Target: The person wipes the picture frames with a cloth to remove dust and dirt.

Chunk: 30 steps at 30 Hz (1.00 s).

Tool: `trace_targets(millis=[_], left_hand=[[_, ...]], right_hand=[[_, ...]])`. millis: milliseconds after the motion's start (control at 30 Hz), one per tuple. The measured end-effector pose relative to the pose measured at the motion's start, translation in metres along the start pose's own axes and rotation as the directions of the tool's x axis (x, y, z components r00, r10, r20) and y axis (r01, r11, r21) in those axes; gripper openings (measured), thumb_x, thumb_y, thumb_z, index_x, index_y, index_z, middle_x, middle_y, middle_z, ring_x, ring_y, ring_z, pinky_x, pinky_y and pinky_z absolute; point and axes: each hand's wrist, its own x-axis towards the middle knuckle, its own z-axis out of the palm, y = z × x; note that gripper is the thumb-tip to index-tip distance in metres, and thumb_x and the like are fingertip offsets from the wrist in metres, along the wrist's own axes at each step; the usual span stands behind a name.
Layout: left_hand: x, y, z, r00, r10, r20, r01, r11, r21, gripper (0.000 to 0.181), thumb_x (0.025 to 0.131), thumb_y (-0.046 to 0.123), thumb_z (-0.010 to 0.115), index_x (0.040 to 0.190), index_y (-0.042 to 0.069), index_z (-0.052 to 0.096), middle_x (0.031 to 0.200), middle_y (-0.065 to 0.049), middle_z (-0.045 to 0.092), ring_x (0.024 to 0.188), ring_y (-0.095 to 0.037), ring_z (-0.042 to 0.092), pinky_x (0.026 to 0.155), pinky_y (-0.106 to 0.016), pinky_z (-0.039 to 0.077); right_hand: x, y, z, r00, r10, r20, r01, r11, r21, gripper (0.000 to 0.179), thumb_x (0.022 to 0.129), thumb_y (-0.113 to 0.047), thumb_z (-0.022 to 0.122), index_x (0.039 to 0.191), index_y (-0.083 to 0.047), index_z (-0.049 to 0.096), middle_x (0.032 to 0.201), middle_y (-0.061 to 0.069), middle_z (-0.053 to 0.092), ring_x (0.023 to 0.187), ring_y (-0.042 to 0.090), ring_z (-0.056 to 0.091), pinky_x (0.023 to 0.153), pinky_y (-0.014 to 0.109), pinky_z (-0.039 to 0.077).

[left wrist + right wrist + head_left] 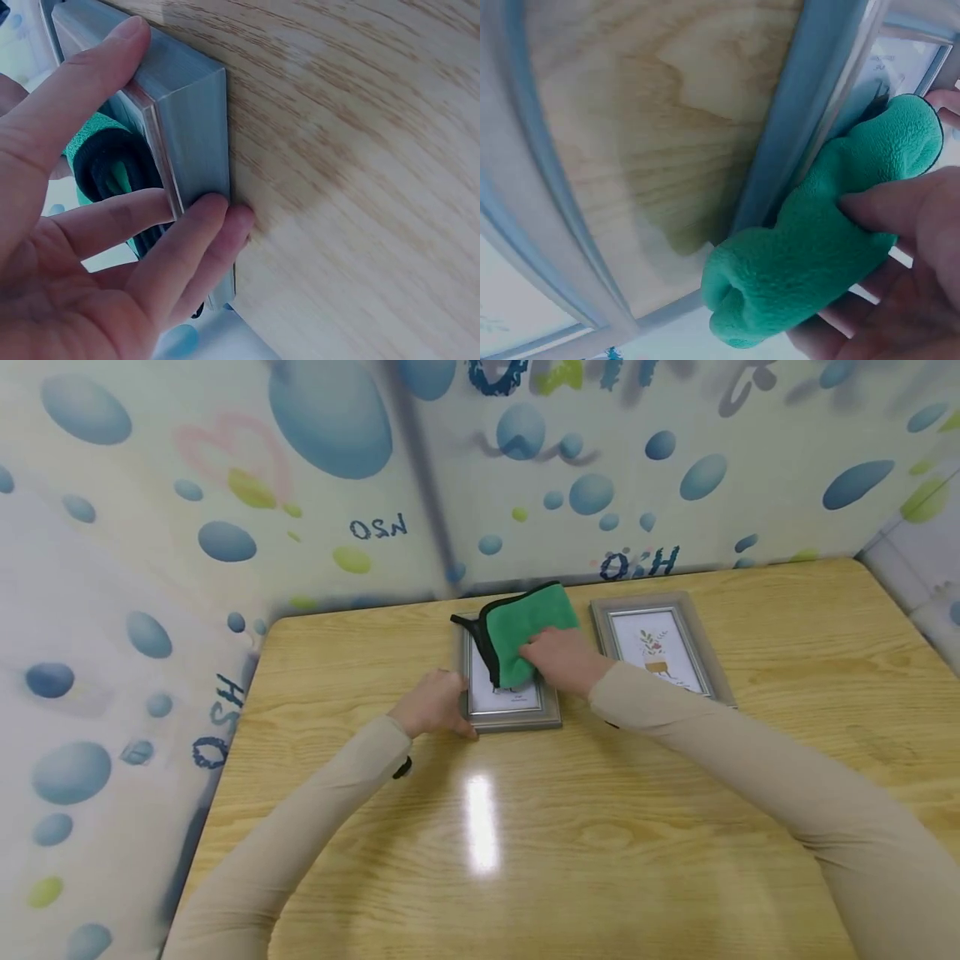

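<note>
A grey picture frame (517,723) lies flat near the back of the wooden table. My left hand (433,703) grips its left side, thumb near the front corner and fingertips against the outer edge (193,139). With my right hand (566,660) I hold a green cloth (551,607) with black trim, bunched between thumb and fingers. In the right wrist view the folded cloth (795,262) lies over the frame's edge and glass. It hides most of the picture beneath it.
A second grey frame (722,687) with a potted-plant picture lies just right of the first; my right forearm partly covers it. Behind the wooden table (600,835) rises a wall (450,502) patterned with blue and green drops. Another patterned surface borders the left side.
</note>
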Motion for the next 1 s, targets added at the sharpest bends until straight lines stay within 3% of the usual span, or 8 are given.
trace_targets(millis=[100,267,367,467,567,700,800,1000], left_hand=[[0.0,0.0,0.0,1.0,0.014,-0.013,-0.014,1.0,0.01,0.054,0.062,0.029,0.092,0.096,-0.005,0.068,0.099,-0.016,0.069,0.092,-0.032,0.064,0.085,-0.041,0.051],[-0.001,0.0,-0.001,1.0,0.031,-0.008,-0.03,0.999,0.019,0.059,0.063,0.029,0.092,0.103,-0.007,0.068,0.101,-0.017,0.069,0.094,-0.033,0.064,0.091,-0.044,0.048],[-0.003,0.0,-0.001,0.999,0.049,-0.014,-0.049,0.999,0.02,0.055,0.063,0.029,0.091,0.097,-0.006,0.068,0.093,-0.014,0.069,0.087,-0.029,0.064,0.085,-0.042,0.05],[-0.004,0.0,0.0,0.997,0.071,-0.032,-0.071,0.997,-0.001,0.047,0.063,0.027,0.092,0.089,-0.002,0.067,0.082,-0.006,0.066,0.079,-0.022,0.06,0.076,-0.039,0.05],[-0.005,-0.001,0.0,0.995,0.094,-0.041,-0.095,0.995,-0.01,0.046,0.063,0.027,0.092,0.089,0.001,0.063,0.077,-0.002,0.06,0.077,-0.02,0.056,0.076,-0.038,0.049],[-0.006,-0.001,0.0,0.993,0.11,-0.044,-0.111,0.994,-0.013,0.048,0.064,0.027,0.092,0.091,0.001,0.062,0.078,-0.002,0.058,0.077,-0.019,0.055,0.076,-0.037,0.05],[-0.007,-0.002,0.0,0.993,0.109,-0.05,-0.11,0.994,-0.022,0.048,0.063,0.025,0.092,0.093,-0.001,0.063,0.077,-0.002,0.058,0.075,-0.018,0.053,0.074,-0.037,0.049],[-0.004,-0.002,-0.001,0.993,0.11,-0.051,-0.112,0.993,-0.026,0.053,0.063,0.023,0.092,0.101,-0.002,0.064,0.088,-0.006,0.064,0.081,-0.022,0.059,0.077,-0.038,0.05]], right_hand=[[-0.001,0.0,0.004,0.999,0.038,-0.008,-0.038,0.998,0.048,0.02,0.092,0.002,0.056,0.104,-0.006,0.069,0.103,0.01,0.068,0.098,0.032,0.06,0.078,0.046,0.053],[0.006,-0.011,0.012,0.997,0.083,-0.006,-0.081,0.987,0.139,0.022,0.094,-0.001,0.053,0.11,-0.006,0.067,0.109,0.01,0.067,0.102,0.033,0.06,0.078,0.045,0.054],[0.014,-0.02,0.016,0.996,0.084,-0.029,-0.076,0.977,0.199,0.023,0.094,-0.002,0.055,0.115,-0.006,0.065,0.108,0.01,0.067,0.099,0.03,0.062,0.077,0.041,0.054],[0.022,-0.028,0.018,0.997,0.072,-0.042,-0.055,0.948,0.314,0.025,0.095,-0.002,0.053,0.118,-0.007,0.063,0.105,0.008,0.067,0.097,0.025,0.063,0.079,0.038,0.053],[0.029,-0.034,0.018,0.999,0.026,-0.034,-0.009,0.909,0.418,0.032,0.096,0.0,0.047,0.125,-0.006,0.06,0.11,0.008,0.066,0.099,0.022,0.062,0.084,0.035,0.051],[0.033,-0.034,0.016,1.0,-0.018,-0.009,0.02,0.868,0.496,0.038,0.098,0.001,0.044,0.133,-0.007,0.056,0.105,0.007,0.067,0.085,0.019,0.063,0.076,0.032,0.051],[0.034,-0.033,0.017,0.999,-0.045,-0.023,0.051,0.875,0.482,0.036,0.097,0.002,0.046,0.128,-0.008,0.059,0.098,0.004,0.067,0.079,0.017,0.06,0.072,0.031,0.05],[0.029,-0.029,0.017,0.992,-0.115,-0.042,0.123,0.943,0.308,0.034,0.094,0.003,0.053,0.125,-0.007,0.061,0.12,0.006,0.063,0.112,0.025,0.057,0.092,0.038,0.048]])
